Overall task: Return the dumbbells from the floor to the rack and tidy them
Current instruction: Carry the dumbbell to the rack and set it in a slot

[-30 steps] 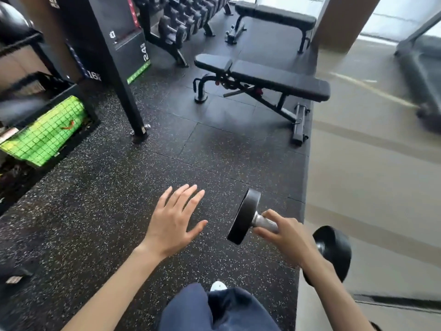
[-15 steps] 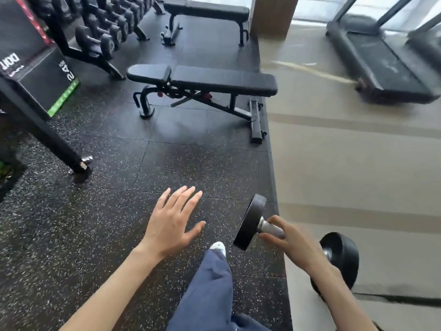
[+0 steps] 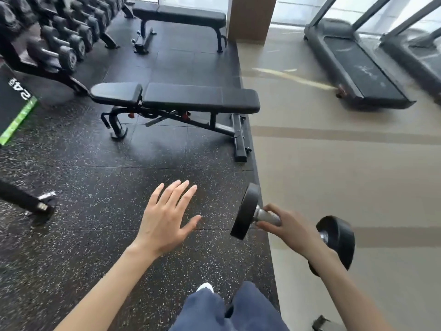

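My right hand [image 3: 290,229] grips the metal handle of a black round-headed dumbbell [image 3: 247,211], carried in the air at the edge of the rubber mat. Its other head shows behind my wrist. My left hand [image 3: 165,219] hovers over the speckled floor with fingers straight and spread, holding nothing. The dumbbell rack [image 3: 55,44], filled with several black dumbbells, stands at the far upper left.
An adjustable bench [image 3: 176,101] lies across the path ahead, with a flat bench [image 3: 181,16] behind it. A black plyo box with a green edge [image 3: 14,108] sits at the left, and a black frame foot [image 3: 35,204] below it. Treadmills [image 3: 353,60] stand at the right on tan floor.
The view has swung right and moved forward: the benches and rack have shifted, and the treadmills came into view. My hands keep the same pose, the right still carrying the dumbbell.
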Motion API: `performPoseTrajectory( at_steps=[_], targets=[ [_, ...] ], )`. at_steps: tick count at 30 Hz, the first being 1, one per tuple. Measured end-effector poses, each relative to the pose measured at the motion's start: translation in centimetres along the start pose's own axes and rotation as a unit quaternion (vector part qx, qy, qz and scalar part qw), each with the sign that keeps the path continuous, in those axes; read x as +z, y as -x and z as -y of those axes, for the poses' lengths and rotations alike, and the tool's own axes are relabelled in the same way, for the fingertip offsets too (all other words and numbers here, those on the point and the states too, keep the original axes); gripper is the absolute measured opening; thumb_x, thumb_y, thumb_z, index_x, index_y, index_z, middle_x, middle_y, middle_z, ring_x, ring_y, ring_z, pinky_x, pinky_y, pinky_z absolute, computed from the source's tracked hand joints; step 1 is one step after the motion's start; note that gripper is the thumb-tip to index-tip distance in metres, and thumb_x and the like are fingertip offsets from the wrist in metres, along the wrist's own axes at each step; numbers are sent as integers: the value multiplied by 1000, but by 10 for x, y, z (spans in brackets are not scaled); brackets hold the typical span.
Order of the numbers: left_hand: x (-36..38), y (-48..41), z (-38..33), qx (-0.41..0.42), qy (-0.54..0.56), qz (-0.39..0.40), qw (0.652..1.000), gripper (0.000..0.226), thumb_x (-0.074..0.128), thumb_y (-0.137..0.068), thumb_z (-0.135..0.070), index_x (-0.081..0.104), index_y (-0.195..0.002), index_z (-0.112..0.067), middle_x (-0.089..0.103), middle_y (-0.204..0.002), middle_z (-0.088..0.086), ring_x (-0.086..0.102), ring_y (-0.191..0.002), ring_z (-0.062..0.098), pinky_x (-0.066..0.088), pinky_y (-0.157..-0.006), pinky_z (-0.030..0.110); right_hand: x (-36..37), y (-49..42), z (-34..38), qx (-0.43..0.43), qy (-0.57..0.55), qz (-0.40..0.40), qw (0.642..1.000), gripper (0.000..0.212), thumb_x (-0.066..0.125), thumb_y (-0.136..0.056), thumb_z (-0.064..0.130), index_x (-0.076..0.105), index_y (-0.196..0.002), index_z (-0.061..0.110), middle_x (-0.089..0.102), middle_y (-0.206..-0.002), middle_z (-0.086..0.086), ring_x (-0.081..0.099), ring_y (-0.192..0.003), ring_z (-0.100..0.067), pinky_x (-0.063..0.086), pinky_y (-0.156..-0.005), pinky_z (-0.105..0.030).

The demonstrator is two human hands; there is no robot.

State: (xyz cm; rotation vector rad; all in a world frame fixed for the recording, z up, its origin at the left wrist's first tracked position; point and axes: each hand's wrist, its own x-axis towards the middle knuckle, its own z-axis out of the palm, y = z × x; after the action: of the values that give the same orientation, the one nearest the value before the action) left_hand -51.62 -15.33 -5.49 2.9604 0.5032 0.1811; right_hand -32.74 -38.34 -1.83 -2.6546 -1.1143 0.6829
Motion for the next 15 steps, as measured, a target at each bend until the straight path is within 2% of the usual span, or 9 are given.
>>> performPoseTrajectory(
  at_steps=[4,8,12,15],
  targets=[
    [13,-37,6,-2,-1,13,1000,67,30,-91,-57,42,-141,-14,48,-142,8,40,-133,25,28,-110,49,-16,-40,-13,-7,1,4,1000,44,47,-81,65,50,-109,32,52,-69,7,54,-68,-20,42,-61,-32],
    [26,-88,4,-6,-6,24,1000,68,23,-93,-59,42,-141,-15,48,-141,7,40,-133,24,27,-110,49,-29,-86,-33,-27,3,12,1000,42,48,-82,64,50,-110,31,48,-63,9,53,-67,-20,39,-57,-30],
    [29,-159,2,-17,-11,16,1000,66,32,-91,-57,43,-140,-15,49,-140,7,42,-132,24,26,-110,48,-57,-154,-60,-48,-1,27,998,43,48,-83,64,50,-110,31,47,-62,11,51,-64,-18,42,-61,-32],
    [30,-216,0,-34,-23,18,999,66,31,-91,-57,43,-141,-15,49,-140,7,42,-132,24,26,-110,48,-90,-210,-82,-67,-6,27,997,42,48,-84,62,50,-111,31,54,-73,8,53,-67,-17,42,-61,-32]
  ],
)
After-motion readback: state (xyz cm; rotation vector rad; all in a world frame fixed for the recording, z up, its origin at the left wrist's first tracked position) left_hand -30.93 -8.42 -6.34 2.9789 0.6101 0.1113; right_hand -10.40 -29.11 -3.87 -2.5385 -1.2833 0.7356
